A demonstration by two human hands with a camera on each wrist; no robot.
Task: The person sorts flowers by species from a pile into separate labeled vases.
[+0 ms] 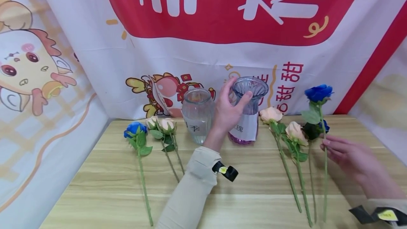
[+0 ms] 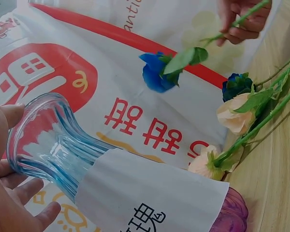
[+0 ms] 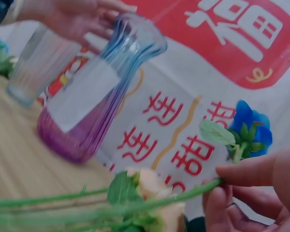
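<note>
In the head view, my left hand [image 1: 227,114] holds the flared rim of a ribbed glass vase [image 1: 252,106], blue above and purple at its base. Its thumb and forefinger are at the rim; the other fingers spread beside the neck in the left wrist view. A white paper label [image 2: 130,193] covers part of the vase. At the right, my right hand [image 1: 353,158] pinches the green stem of a blue rose [image 1: 319,93] between thumb and fingers. That rose is raised upright, its bloom higher than the flowers lying beside it.
A clear glass vase [image 1: 198,110] with a paper label stands left of the held one. Two pale peach roses [image 1: 295,133] and a second blue rose [image 1: 325,126] lie at right. At left lie a blue rose [image 1: 135,130] and pale roses [image 1: 166,125]. A printed cloth [image 1: 190,56] hangs behind.
</note>
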